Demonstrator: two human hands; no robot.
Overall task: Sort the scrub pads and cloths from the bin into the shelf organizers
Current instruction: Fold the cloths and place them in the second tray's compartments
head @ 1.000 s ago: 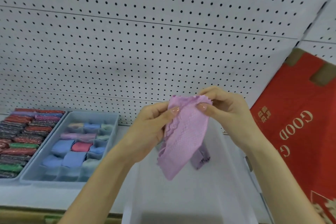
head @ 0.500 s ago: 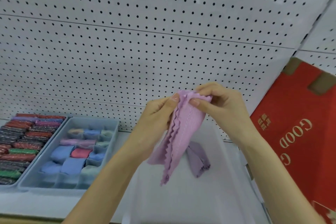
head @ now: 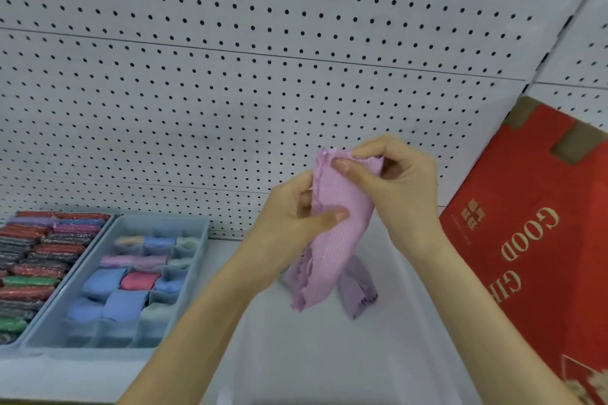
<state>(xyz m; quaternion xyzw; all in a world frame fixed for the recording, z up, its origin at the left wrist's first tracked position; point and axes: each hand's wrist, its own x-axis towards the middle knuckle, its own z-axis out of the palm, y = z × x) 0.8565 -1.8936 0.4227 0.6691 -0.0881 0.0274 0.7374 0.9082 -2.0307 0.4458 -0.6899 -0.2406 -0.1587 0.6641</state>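
At the near edge of the shelf (head: 65, 378), just below you, stands the translucent white bin (head: 296, 365), and both your forearms reach out over it. Above the bin you hold a pink cloth (head: 339, 230) with both hands, well clear of its floor. Your left hand (head: 289, 223) grips the cloth at its middle, the thumb pressed flat on the waffle-textured front and the fingers curled behind. Your right hand (head: 404, 181) pinches the top edge between thumb and forefinger, with the other fingers curled behind it. The cloth hangs folded lengthwise, its scalloped edge running down the left side and its lower end loose over the bin. Behind and just right of that hanging end, a purple cloth (head: 357, 289) lies crumpled on the far part of the bin's floor. To the left of the bin, a blue-grey organizer (head: 161, 220) sits on the shelf, its small compartments holding rolled cloths in blue, pink, lilac and pale green; the nearest row looks unfilled, though the wall blurs it. Further left, at the edge of view, rows of scrub pads (head: 36, 260) in red, green, purple and dark grey lie packed side by side. To the right of the bin a red box (head: 543, 240) with gold lettering leans tilted. Behind everything rises the white pegboard (head: 230, 92).
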